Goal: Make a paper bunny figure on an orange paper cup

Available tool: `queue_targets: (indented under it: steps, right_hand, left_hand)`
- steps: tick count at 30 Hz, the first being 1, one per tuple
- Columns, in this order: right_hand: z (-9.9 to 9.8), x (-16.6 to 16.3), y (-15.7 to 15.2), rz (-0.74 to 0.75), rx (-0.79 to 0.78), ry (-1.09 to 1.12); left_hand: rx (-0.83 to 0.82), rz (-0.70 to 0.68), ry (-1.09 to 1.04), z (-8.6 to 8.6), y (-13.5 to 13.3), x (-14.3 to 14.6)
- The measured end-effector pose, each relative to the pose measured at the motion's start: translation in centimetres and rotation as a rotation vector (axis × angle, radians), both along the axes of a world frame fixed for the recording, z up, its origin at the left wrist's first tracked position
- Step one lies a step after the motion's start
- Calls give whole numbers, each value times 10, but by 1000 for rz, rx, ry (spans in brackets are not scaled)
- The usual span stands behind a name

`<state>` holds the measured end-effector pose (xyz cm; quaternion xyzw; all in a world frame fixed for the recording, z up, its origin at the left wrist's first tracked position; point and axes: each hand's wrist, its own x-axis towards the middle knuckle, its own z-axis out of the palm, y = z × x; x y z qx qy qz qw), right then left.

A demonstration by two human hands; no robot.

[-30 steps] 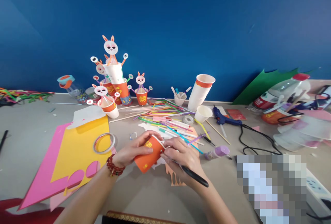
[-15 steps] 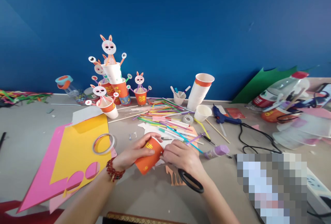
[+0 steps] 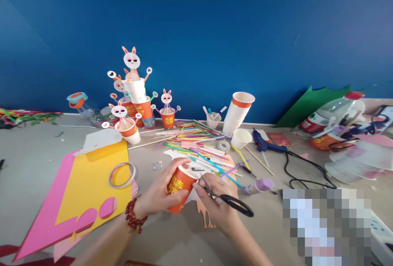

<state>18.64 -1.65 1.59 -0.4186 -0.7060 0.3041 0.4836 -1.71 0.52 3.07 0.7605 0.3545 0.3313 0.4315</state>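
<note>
My left hand (image 3: 159, 190) is wrapped round an orange paper cup (image 3: 181, 185) with gold lettering, its white opening facing up and a little tilted. At the right side of the cup's rim, my right hand (image 3: 216, 196) grips scissors (image 3: 223, 197) well forward near the blades. The black handle loop sticks out past the hand to the right. The blade tips are mostly hidden by my fingers and the cup. White paper scraps and a cut orange sheet (image 3: 205, 215) lie beneath my hands.
Rabbit-figure cups (image 3: 127, 126) stand at the back left. Behind my hands lie several pens and sticks (image 3: 196, 135). Tall stacked cups (image 3: 236, 114), a glue gun (image 3: 264, 141) with its cord and a purple glue stick (image 3: 259, 186) are to the right. Coloured sheets (image 3: 101, 176) and a tape roll (image 3: 110, 178) lie left.
The cup has turned more upright in my left hand. My right hand has rotated, and the scissors' handle has swung up and to the right. The view has shifted slightly.
</note>
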Motion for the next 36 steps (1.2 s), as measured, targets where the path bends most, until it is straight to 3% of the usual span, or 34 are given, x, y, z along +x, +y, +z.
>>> queue_targets:
  steps: [3,6,10,15,17,23,25,29,36]
  right_hand:
    - [-5,-8,-2,21,-313,269]
    - [-6,-14,-3,87,-497,461]
    - [-5,-11,-6,100,-472,479]
    - [-6,-3,-10,122,-359,303]
    - [-8,-5,-12,104,-377,309]
    - [-12,-15,-16,98,-540,584]
    - [-13,-16,-16,87,-513,579]
    - [-13,-9,-12,44,-390,355]
    - [12,4,-5,51,20,-164]
  left_hand:
    - [117,46,24,1,-2,2]
    - [9,70,-57,-2,-2,3]
    - [-205,65,-226,-5,-1,5]
    - [-216,51,-300,-7,-2,6]
    - [-156,70,-302,-9,-3,9]
    - [228,160,-281,-20,-5,18]
    - [214,168,-247,-20,-5,19]
    - [-32,110,-156,-14,-4,16]
    - [-225,-6,-97,-8,-1,3]
